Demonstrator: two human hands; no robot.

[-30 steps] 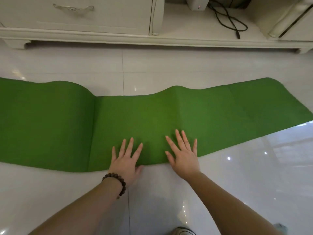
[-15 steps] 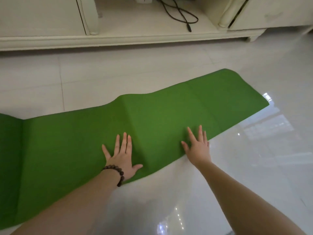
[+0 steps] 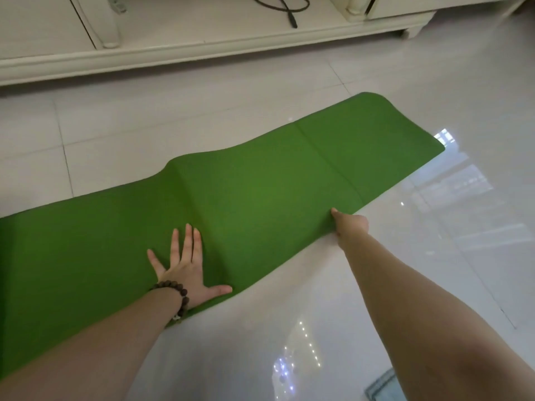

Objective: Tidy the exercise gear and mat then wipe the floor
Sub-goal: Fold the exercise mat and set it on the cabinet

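Observation:
A long green exercise mat [image 3: 260, 192] lies across the white tiled floor, running from the left edge to its rounded end at the upper right, with a raised ridge near its middle. My left hand [image 3: 185, 264], with a bead bracelet on the wrist, presses flat on the mat near its front edge, fingers spread. My right hand [image 3: 350, 222] grips the mat's front edge farther right; the thumb lies on top and the fingers are tucked under the mat, out of sight.
A low cream cabinet [image 3: 202, 50] runs along the back, with a black cable [image 3: 286, 10] on its shelf. Glossy floor tiles [image 3: 434, 256] spread to the right and front. A small pale object [image 3: 382, 386] lies on the floor at the bottom right.
The view has swung right along the mat. My right hand slid right along the front edge and went from lying flat to gripping the edge. My left hand stays pressed flat.

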